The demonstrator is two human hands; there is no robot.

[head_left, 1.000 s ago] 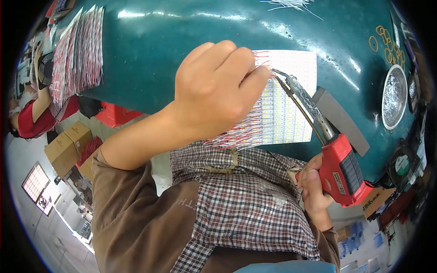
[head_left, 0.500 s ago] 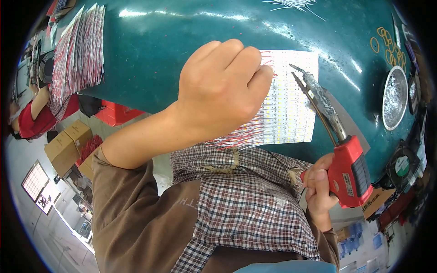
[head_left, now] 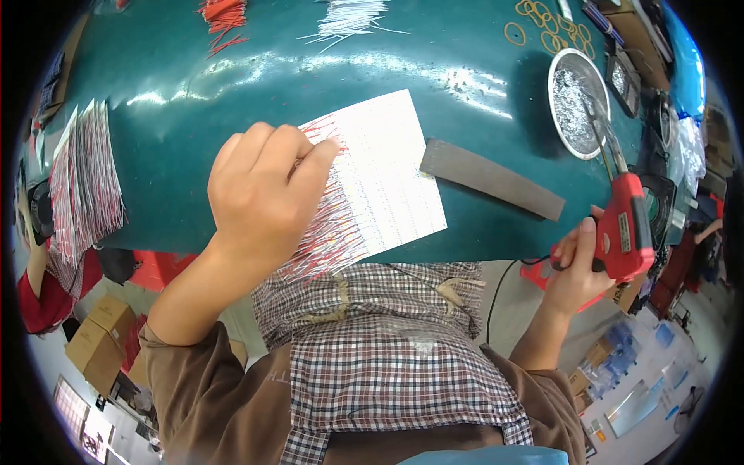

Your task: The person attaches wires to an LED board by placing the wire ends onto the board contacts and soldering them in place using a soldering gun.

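Note:
My left hand (head_left: pixel 260 182) is closed in a pinch over the left part of a white LED board (head_left: pixel 399 174). Its fingertips sit among red and white wires (head_left: pixel 329 232) fringing that side; what they pinch is hidden. My right hand (head_left: pixel 575 263) grips a red soldering gun (head_left: pixel 626 225) with a black back. The gun's metal tip and thin feed tube reach over a round metal bowl (head_left: pixel 580 139) holding silvery bits. A flat grey bar (head_left: pixel 492 180) lies at the board's right edge.
White wires (head_left: pixel 349 19) and red wires (head_left: pixel 225 15) lie at the far side. Yellow rubber bands (head_left: pixel 552 35) are beyond the bowl. A stack of wired boards (head_left: pixel 85 178) stands at the left, near another person's red sleeve (head_left: pixel 43 291). A black cable (head_left: pixel 496 302) hangs below the table edge.
The soldering gun's tip has moved from over the LED board to the metal bowl, uncovering the grey bar. My left hand stays closed at the wires. The whole view has turned and shifted.

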